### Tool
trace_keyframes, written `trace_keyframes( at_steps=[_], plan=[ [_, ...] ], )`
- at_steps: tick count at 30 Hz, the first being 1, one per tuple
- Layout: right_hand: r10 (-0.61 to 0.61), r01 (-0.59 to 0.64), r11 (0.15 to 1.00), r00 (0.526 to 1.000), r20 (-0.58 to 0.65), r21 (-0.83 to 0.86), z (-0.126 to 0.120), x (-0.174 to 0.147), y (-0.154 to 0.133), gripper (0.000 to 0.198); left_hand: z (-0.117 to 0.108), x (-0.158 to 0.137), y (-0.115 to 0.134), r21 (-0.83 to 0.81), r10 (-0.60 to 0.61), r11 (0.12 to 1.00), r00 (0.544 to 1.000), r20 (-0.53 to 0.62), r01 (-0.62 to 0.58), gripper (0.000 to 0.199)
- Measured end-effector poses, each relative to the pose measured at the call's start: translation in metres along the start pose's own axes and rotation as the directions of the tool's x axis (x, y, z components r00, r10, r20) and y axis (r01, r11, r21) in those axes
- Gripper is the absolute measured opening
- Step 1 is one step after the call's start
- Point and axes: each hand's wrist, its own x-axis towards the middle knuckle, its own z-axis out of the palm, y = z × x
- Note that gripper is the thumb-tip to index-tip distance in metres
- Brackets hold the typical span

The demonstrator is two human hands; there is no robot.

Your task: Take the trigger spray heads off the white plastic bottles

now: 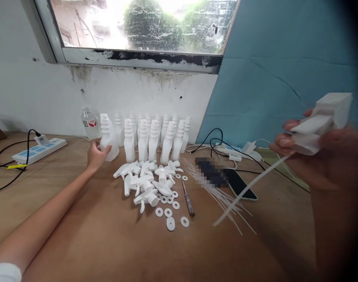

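Note:
My left hand is wrapped round the lower side of a white spray bottle, which stands upright and has no cap. At the right, raised above the table, my right hand grips a white trigger sprayer head. A long thin dip tube slants down and left from that head. Several more white bottles stand in rows beside the one at my left hand. In front of them lies a pile of loose trigger sprayer heads.
White ring washers and a screwdriver lie near the pile. Loose dip tubes and a phone are to the right. A clear water bottle and a power strip with cables stand at the left.

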Motion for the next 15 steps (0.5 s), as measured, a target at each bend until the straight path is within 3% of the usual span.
trace_keyframes(
  at_steps=[3,5,9,15],
  plan=[
    [0.119,-0.133,0.955,0.991,0.067,0.264,0.009,-0.005,-0.012,0.036,0.019,-0.003,-0.004,-0.036,0.012,0.999,1.0,0.018,-0.011,0.053],
    [0.185,-0.198,0.934,0.98,0.071,0.297,0.014,-0.007,-0.017,0.042,0.03,-0.007,-0.004,-0.057,0.016,0.998,0.999,0.037,-0.014,0.054],
    [0.325,-0.34,0.917,0.94,0.105,0.208,0.021,-0.006,-0.02,0.05,0.041,-0.015,-0.002,-0.08,0.051,0.996,0.997,0.061,-0.046,0.057],
    [0.434,-0.468,0.882,0.854,0.288,0.058,0.034,-0.01,-0.014,0.055,0.037,-0.018,-0.008,-0.098,0.121,0.988,0.992,0.029,-0.118,0.043]
  ],
)
